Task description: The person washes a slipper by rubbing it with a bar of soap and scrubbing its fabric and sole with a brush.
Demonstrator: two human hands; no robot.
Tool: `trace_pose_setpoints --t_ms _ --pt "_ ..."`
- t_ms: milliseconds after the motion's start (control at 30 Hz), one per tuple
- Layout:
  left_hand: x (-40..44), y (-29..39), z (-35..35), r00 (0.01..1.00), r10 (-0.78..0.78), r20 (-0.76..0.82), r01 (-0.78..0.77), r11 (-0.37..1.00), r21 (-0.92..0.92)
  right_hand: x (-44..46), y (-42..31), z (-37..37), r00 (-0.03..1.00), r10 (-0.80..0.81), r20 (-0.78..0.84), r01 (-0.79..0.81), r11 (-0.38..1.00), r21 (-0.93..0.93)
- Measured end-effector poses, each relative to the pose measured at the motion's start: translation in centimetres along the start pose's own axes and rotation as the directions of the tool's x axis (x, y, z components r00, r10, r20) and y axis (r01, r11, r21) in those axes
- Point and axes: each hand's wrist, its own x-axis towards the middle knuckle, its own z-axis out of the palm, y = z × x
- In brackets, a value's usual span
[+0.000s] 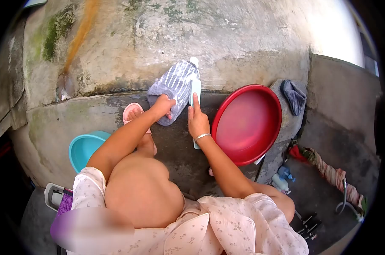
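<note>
A grey fuzzy slipper (182, 80) with white stripes is in front of me, close to the foot of the wall. My left hand (162, 106) is closed on its near, fluffy end. In my right hand (198, 123) is a long, pale turquoise scrubbing brush (195, 88), its index finger stretched along the handle. The brush lies against the slipper's right side; its bristles are hidden. Just right of my right hand stands a large red basin (247, 123), tilted toward me.
A turquoise basin (76, 151) sits at left, partly behind my left arm. A dark grey slipper (293, 97) lies on a stone slab (281, 121) beyond the red basin. Bottles (281, 180) and a twisted cloth (326, 170) are at right. The stained wall (137, 46) rises ahead.
</note>
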Motion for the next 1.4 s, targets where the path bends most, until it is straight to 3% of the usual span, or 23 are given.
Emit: trace_pose_setpoints --t_ms 200,333,367,433,533,633,700,767,833,900,967,1033,1067,1100,1167,1200,1333,1400 --pt "0.1 -0.4 -0.3 0.999 0.043 0.017 -0.044 0.998 0.048 10.0 -3.0 -2.1 0.995 -0.050 -0.082 0.042 0.994 -0.098" --pt "0.4 -0.9 -0.6 0.999 0.048 0.012 -0.049 0.991 0.123 4.6 -1.0 -1.4 0.999 -0.032 0.020 0.033 0.998 -0.047" --pt "0.3 -1.0 -0.7 0.998 0.056 0.013 -0.057 0.983 0.176 2.3 -1.0 -1.7 0.993 -0.002 0.119 -0.007 0.997 0.071" --pt "0.2 -0.8 -0.7 0.998 0.058 0.020 -0.061 0.980 0.188 -1.4 -0.9 -1.4 0.985 -0.028 0.170 0.025 0.999 0.021" --pt "-0.3 -0.2 -0.5 0.997 0.076 0.018 -0.078 0.972 0.222 -0.3 -0.5 -1.7 0.995 -0.094 0.017 0.091 0.990 0.108" --pt "-0.6 -0.2 -0.4 0.992 0.122 0.009 -0.120 0.953 0.278 5.0 -1.2 -2.1 0.997 -0.016 -0.076 0.024 0.994 0.110" --pt "-0.8 -0.3 -0.5 0.986 0.164 0.010 -0.159 0.937 0.312 5.3 -2.0 -0.6 0.998 -0.057 -0.039 0.062 0.986 0.152" --pt "-0.9 -0.2 -0.2 0.986 0.163 0.018 -0.159 0.923 0.350 2.0 -2.9 -0.4 0.993 -0.061 0.105 0.048 0.991 0.125" --pt "-0.3 -0.8 -0.2 0.985 0.168 0.042 -0.171 0.918 0.358 0.5 -1.2 -0.4 0.981 -0.157 0.117 0.124 0.960 0.252" --pt "-0.2 -1.0 -0.1 0.988 0.154 0.020 -0.152 0.938 0.311 1.1 -0.1 -1.9 0.979 -0.149 0.137 0.114 0.966 0.232" --pt "-0.2 -1.2 -0.2 0.985 0.168 0.045 -0.174 0.930 0.324 3.6 -1.3 -3.6 0.998 -0.055 -0.021 0.057 0.987 0.149" --pt "-0.6 -0.9 -0.5 0.982 0.179 0.069 -0.191 0.919 0.346 6.5 -1.9 -2.9 0.999 -0.007 -0.049 0.020 0.964 0.264" --pt "-0.9 -0.3 -0.6 0.982 0.181 0.062 -0.191 0.918 0.348 6.7 -2.5 -2.0 0.998 0.008 0.064 -0.019 0.987 0.160" --pt "-1.1 0.1 -0.5 0.981 0.184 0.053 -0.191 0.919 0.345 6.1 -2.1 0.0 0.990 -0.094 0.102 0.081 0.989 0.128" --pt "-0.6 -0.8 -0.4 0.977 0.204 0.062 -0.213 0.920 0.328 2.7 -2.8 0.1 0.980 -0.106 0.169 0.079 0.984 0.160" --pt "-0.3 -1.1 -0.4 0.973 0.222 0.070 -0.232 0.918 0.322 3.0 -0.8 0.3 0.966 -0.234 0.113 0.203 0.951 0.231" --pt "-0.8 -0.8 -0.1 0.975 0.215 0.058 -0.222 0.920 0.323 4.8 -1.7 -5.6 0.997 -0.068 0.040 0.058 0.976 0.211" --pt "-0.5 -0.7 -0.6 0.979 0.175 0.107 -0.204 0.891 0.405 7.5 -1.6 -4.4 0.999 -0.030 0.040 0.023 0.989 0.149"
